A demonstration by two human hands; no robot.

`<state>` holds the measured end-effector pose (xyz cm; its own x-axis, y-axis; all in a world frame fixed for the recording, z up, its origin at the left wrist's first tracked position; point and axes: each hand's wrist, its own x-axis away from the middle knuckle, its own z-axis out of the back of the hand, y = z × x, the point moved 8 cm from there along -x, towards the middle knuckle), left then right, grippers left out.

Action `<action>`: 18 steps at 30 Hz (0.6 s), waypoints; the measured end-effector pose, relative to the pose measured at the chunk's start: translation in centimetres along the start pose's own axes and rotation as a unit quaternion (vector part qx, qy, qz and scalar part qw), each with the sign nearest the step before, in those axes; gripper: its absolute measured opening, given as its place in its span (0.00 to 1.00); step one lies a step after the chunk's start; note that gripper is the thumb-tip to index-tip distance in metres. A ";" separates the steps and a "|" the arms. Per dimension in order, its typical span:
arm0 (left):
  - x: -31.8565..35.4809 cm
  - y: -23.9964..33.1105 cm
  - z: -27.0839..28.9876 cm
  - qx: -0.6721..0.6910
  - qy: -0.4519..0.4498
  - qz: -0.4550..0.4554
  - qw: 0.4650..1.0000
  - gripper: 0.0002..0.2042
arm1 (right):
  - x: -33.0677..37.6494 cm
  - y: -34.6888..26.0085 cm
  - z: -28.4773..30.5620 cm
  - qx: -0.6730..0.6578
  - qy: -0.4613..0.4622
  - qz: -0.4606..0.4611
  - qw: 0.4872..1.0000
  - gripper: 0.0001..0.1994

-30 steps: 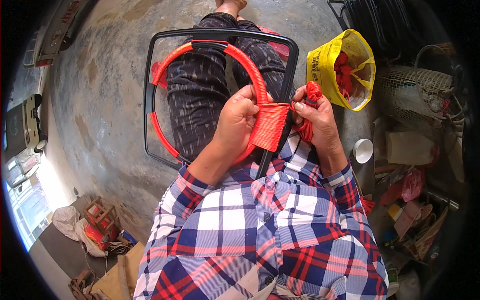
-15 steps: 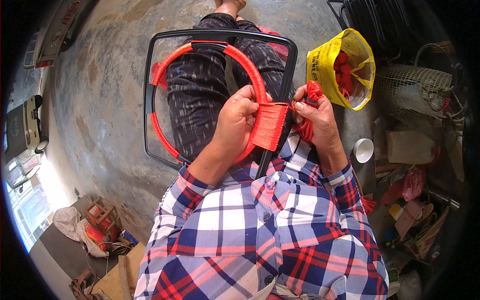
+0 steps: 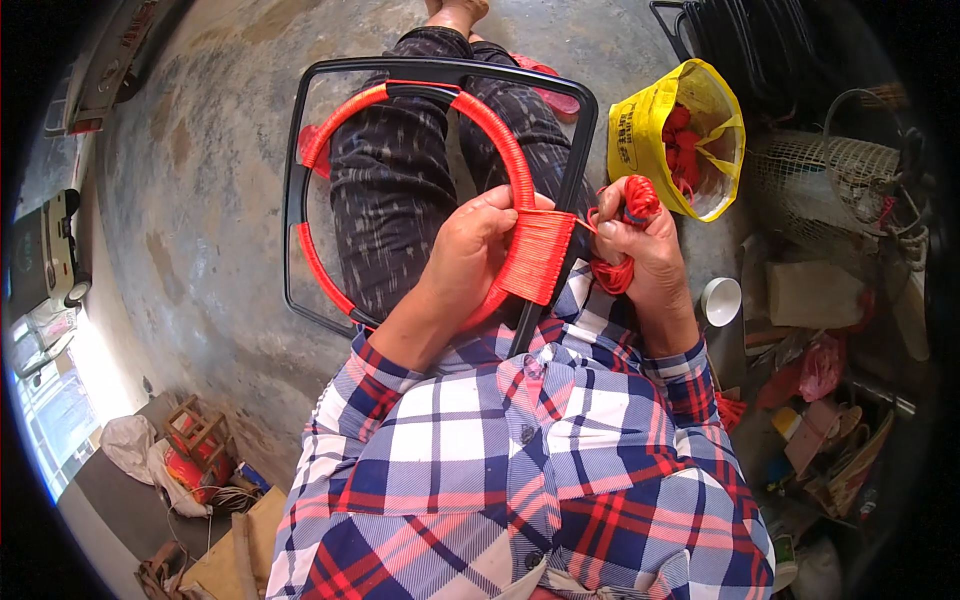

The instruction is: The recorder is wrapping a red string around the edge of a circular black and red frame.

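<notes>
A black metal frame (image 3: 585,130) with a round ring inside lies across my lap. Red cord (image 3: 497,130) is wound around much of the ring, with bare black gaps at the top and left. On the right side a wide band of red cord (image 3: 540,255) spans ring and frame bar. My left hand (image 3: 472,245) grips the ring beside this band, thumb at its upper edge. In my right hand (image 3: 645,245), just right of the frame, is a bundle of red cord (image 3: 640,197). A short strand runs from the band's upper right corner to that hand.
A yellow bag (image 3: 640,130) with red cord balls stands on the concrete floor beyond my right hand. A white bowl (image 3: 721,302) sits nearer. Wire mesh basket (image 3: 820,180) and clutter line the right; a small wooden stool (image 3: 200,435) is at lower left.
My right hand has moved slightly right and toward me with the cord bundle, and the bundle has tilted. My left hand keeps its hold on the ring.
</notes>
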<state>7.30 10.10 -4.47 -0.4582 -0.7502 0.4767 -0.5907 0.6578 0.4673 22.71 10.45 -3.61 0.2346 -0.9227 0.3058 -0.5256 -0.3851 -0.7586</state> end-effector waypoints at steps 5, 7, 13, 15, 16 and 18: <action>0.0 -0.3 0.1 0.001 -0.024 0.002 1.000 0.15 | 0.0 0.7 0.5 -0.037 0.010 -0.020 0.999 0.09; -0.1 -0.2 0.1 -0.001 -0.025 -0.004 1.000 0.15 | 0.0 0.7 0.5 -0.020 0.003 -0.016 1.000 0.09; -0.1 -0.1 -0.1 -0.020 -0.028 -0.014 0.999 0.15 | 0.2 0.6 0.5 -0.020 0.010 -0.018 1.000 0.10; 0.0 0.0 -0.6 -0.022 -0.025 -0.013 0.999 0.15 | 0.2 0.6 0.4 -0.021 0.009 -0.019 1.000 0.09; -0.1 0.1 -0.6 -0.032 -0.010 -0.015 0.999 0.14 | 0.2 0.5 0.4 -0.020 0.007 -0.019 1.000 0.09; -0.3 0.3 -0.4 -0.042 0.005 -0.017 0.999 0.13 | 0.2 0.5 0.4 -0.015 0.005 -0.019 1.000 0.09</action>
<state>7.55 10.53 -4.19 -0.4319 -0.7718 0.4667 -0.5476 0.6355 0.5443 22.82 10.05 -4.20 0.2458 -0.9078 0.3397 -0.5413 -0.4193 -0.7288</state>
